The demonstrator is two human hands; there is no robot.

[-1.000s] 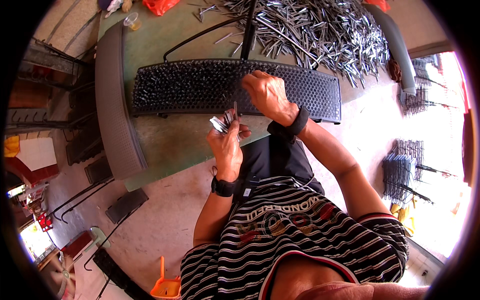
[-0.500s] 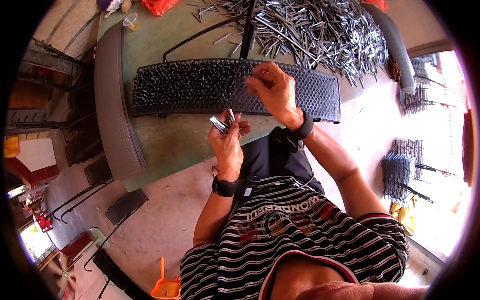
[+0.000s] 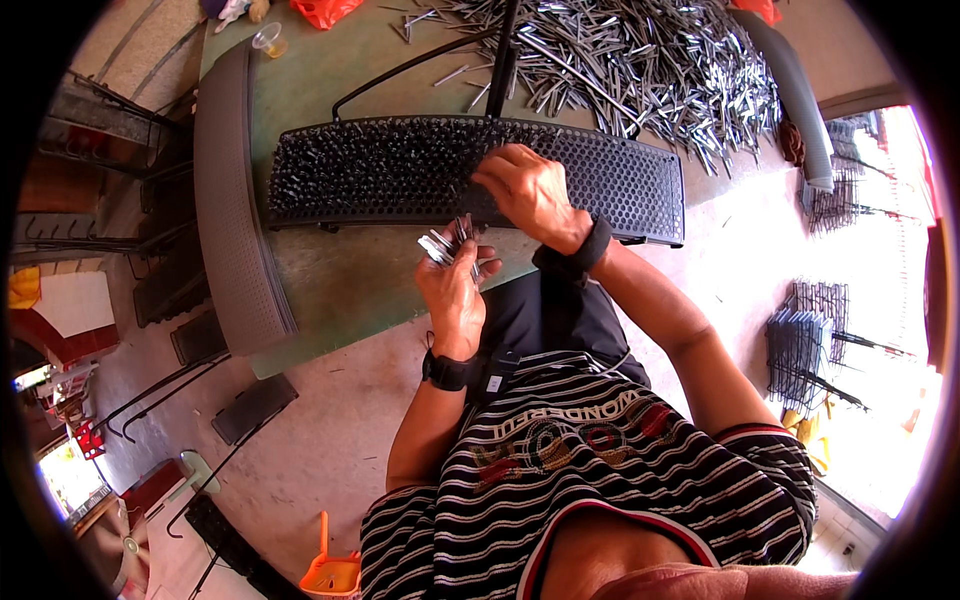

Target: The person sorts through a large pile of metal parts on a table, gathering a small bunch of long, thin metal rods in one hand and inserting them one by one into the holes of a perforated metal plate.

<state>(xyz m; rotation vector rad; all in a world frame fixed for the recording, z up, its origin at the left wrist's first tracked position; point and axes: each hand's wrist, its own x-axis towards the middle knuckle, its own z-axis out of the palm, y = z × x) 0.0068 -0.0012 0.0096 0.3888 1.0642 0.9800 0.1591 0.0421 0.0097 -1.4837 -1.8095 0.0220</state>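
Note:
A long black perforated rack (image 3: 610, 180) lies across the table in front of me. Thin dark metal rods (image 3: 370, 170) stand packed in the holes of its left and middle parts, while the holes at its right end are bare. My left hand (image 3: 455, 290), near the rack's front edge, is closed around a small bunch of silvery metal rods (image 3: 437, 247) that stick out past the fingers. Over the rack's middle, my right hand (image 3: 525, 190) has its fingers bent together at the edge of the filled part. Whatever is between those fingertips is hidden.
A large heap of loose metal rods (image 3: 640, 70) covers the table's far right. A stack of grey perforated sheets (image 3: 230, 210) lies along the left edge of the green table (image 3: 350, 290). A plastic cup (image 3: 268, 40) stands at the far left; an orange dustpan (image 3: 330, 575) is on the floor.
My right hand has moved a little left and its fingers have closed down toward the rack. The rods in my left hand have fanned out slightly.

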